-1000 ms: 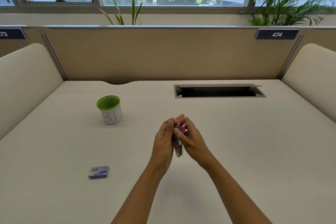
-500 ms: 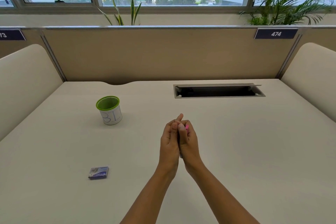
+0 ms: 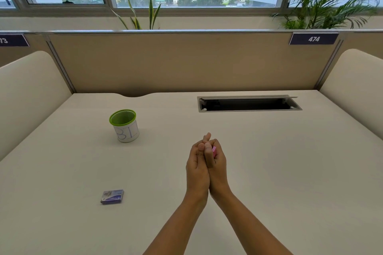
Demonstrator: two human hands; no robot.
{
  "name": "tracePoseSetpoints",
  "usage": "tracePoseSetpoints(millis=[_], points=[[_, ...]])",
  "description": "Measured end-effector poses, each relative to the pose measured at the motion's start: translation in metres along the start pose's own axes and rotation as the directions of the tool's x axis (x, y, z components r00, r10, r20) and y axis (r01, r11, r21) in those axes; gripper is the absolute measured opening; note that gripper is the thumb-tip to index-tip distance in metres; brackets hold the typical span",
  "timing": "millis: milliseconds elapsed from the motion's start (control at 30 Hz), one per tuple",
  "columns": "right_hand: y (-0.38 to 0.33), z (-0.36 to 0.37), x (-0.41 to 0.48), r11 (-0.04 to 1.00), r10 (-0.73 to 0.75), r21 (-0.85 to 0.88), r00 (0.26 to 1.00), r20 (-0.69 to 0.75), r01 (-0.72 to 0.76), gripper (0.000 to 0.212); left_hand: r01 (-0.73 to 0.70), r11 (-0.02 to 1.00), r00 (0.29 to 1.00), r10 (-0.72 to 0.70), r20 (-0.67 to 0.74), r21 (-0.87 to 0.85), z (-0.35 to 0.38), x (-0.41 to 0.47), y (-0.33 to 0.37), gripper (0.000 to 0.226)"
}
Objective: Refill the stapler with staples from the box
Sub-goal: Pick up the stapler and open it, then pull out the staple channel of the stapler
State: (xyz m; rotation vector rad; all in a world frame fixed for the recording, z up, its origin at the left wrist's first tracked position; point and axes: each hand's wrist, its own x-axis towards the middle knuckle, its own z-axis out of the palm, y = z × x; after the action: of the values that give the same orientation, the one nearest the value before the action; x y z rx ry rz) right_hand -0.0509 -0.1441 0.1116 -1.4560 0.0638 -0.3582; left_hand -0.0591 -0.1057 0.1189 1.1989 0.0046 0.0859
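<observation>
both hands, left hand (image 3: 196,168) and right hand (image 3: 217,164), clasp the stapler (image 3: 214,150); risk: squeezing unseen could pinch skin or jam staples.

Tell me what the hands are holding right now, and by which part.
Both hands, left hand and right hand, are pressed together around the stapler; only a small pink bit shows between the fingers, so the exact part gripped cannot be told.

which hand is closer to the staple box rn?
Left. The left hand is pressed against the right hand at mid-desk, clasping the pink stapler. The staple box lies to their left and nearer the person, so the right hand is farther.
</observation>
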Motion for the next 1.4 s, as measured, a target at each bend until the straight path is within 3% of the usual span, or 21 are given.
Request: tracePoseSetpoints(millis=[33, 67, 133, 200, 400, 467, 533, 633, 733, 833, 1033, 1200, 1300, 1400], points=[[-0.001, -0.002, 0.003, 0.997, 0.063, 0.048, 0.996, -0.058, -0.061, 0.029, 0.016, 0.998, 0.999, -0.018, -0.034, -0.052, -0.004, 0.003, 0.002, 0.032], [0.004, -0.004, 0.008, 0.957, 0.151, 0.262, 0.986, -0.074, -0.127, 0.035, 0.037, 0.988, 0.996, -0.048, -0.072, -0.150, -0.010, 0.006, 0.003, 0.034], [-0.005, -0.006, 0.015, 0.974, 0.128, 0.207, 0.974, -0.185, -0.089, 0.039, 0.065, 0.947, 0.986, -0.109, -0.125, -0.315, -0.020, 0.011, 0.006, 0.032], [-0.010, -0.007, 0.021, 0.978, 0.131, 0.186, 0.973, -0.187, -0.096, 0.040, 0.069, 0.908, 0.980, -0.138, -0.141, -0.414, -0.024, 0.013, 0.010, 0.029], [-0.014, -0.021, 0.040, 0.828, 0.243, 0.545, 0.961, -0.132, -0.134, 0.044, 0.069, 0.649, 0.958, -0.254, -0.131, -0.758, -0.041, 0.017, 0.017, 0.020], [-0.014, -0.026, 0.044, 0.803, 0.269, 0.577, 0.955, -0.127, -0.150, 0.044, 0.129, 0.683, 0.951, -0.291, -0.105, -0.719, -0.047, 0.018, 0.016, 0.021], [-0.016, -0.029, 0.048, 0.776, 0.305, 0.607, 0.945, -0.120, -0.173, 0.045, 0.252, 0.790, 0.937, -0.343, -0.062, -0.559, -0.053, 0.018, 0.013, 0.027], [-0.017, -0.034, 0.053, 0.709, 0.362, 0.673, 0.928, -0.093, -0.209, 0.050, 0.382, 0.922, 0.924, -0.382, 0.013, -0.058, -0.063, 0.017, 0.011, 0.035], [-0.014, -0.037, 0.054, 0.730, 0.342, 0.626, 0.939, 0.014, -0.275, 0.055, 0.329, 0.859, 0.895, -0.416, 0.161, 0.394, -0.064, 0.015, 0.012, 0.032], [-0.014, -0.034, 0.051, 0.765, 0.313, 0.554, 0.941, 0.125, -0.328, 0.054, 0.247, 0.795, 0.871, -0.433, 0.232, 0.554, -0.057, 0.015, 0.014, 0.041], [-0.014, -0.027, 0.048, 0.787, 0.332, 0.488, 0.926, 0.179, -0.377, 0.052, 0.268, 0.835, 0.850, -0.440, 0.290, 0.481, -0.046, 0.016, 0.013, 0.043], [-0.015, -0.024, 0.046, 0.892, 0.339, 0.273, 0.932, 0.127, -0.361, 0.052, 0.355, 0.839, 0.826, -0.488, 0.281, 0.412, -0.042, 0.013, 0.011, 0.043], [-0.017, -0.026, 0.044, 0.948, 0.295, 0.080, 0.947, 0.125, -0.306, 0.048, 0.439, 0.846, 0.817, -0.516, 0.256, 0.302, -0.042, 0.012, 0.008, 0.044], [-0.018, -0.027, 0.037, 0.950, 0.292, 0.067, 0.942, 0.166, -0.307, 0.038, 0.513, 0.846, 0.806, -0.533, 0.259, 0.145, -0.041, 0.012, 0.006, 0.044]])
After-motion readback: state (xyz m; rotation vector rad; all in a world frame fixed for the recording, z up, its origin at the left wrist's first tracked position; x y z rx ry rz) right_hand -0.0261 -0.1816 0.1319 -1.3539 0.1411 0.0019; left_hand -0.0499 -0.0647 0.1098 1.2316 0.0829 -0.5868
